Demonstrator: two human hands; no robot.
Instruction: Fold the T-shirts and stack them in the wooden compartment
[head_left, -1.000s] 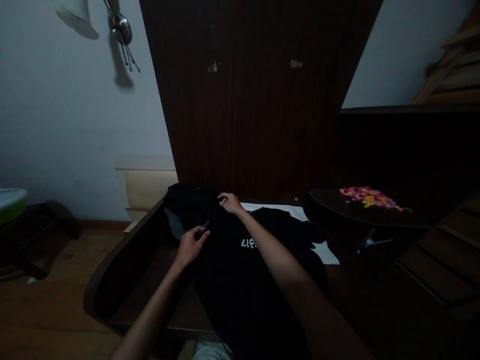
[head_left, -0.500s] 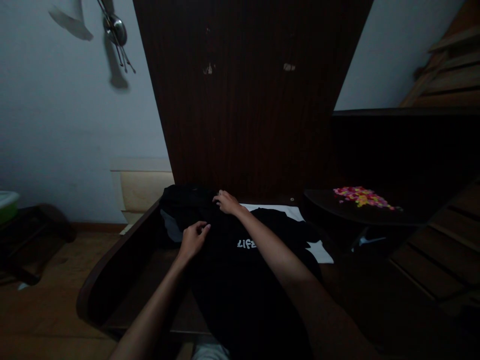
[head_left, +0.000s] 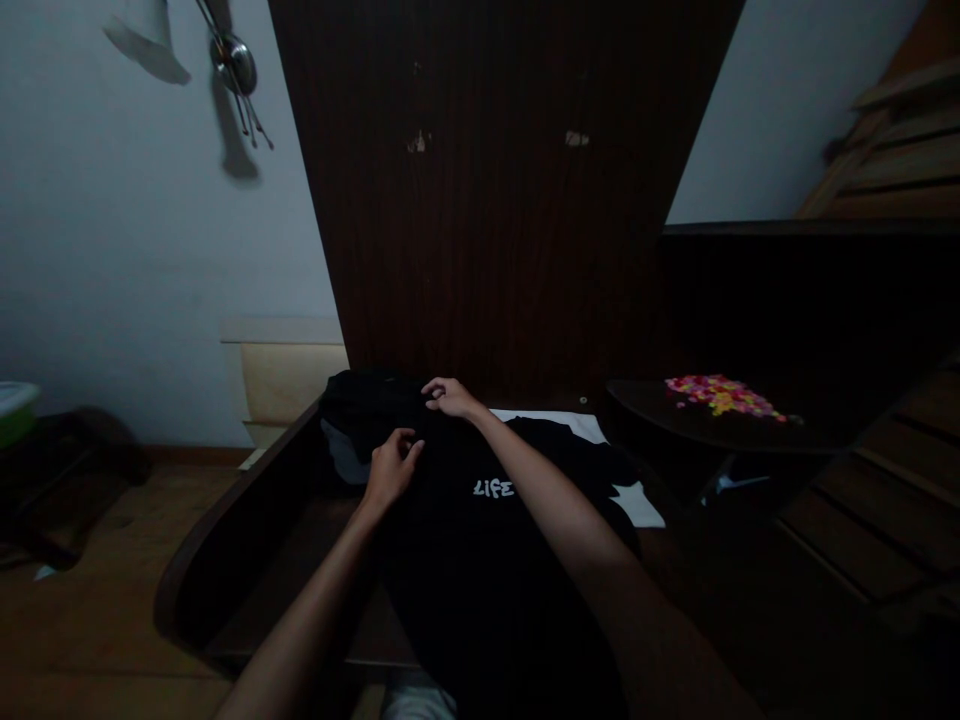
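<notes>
A black shirt [head_left: 495, 570] with white lettering lies spread over a dark wooden bench [head_left: 277, 590] and drapes over its front edge. My left hand [head_left: 391, 470] is above the shirt's left part, thumb and fingers curved and apart. Farther back, my right hand [head_left: 451, 398] reaches across to the shirt's far edge, its fingers bent with a gap to the thumb. Black cloth [head_left: 367, 405] with a grey patch [head_left: 346, 455] is bunched at the left, beyond my left hand. White cloth [head_left: 645, 506] shows from under the shirt. Dark fabric hides any fingertip contact.
A tall dark wooden panel [head_left: 495, 250] rises behind the bench, whose raised side [head_left: 180, 580] curves at the left. At right, a dark shelf [head_left: 637, 400] bears a heap of small colourful pieces [head_left: 724, 395]. A wall lamp [head_left: 236, 65] hangs upper left.
My left hand has risen slightly, and its thumb and fingers have spread apart. My right hand has shifted slightly left and its fingers have parted. The shirt lies much as before.
</notes>
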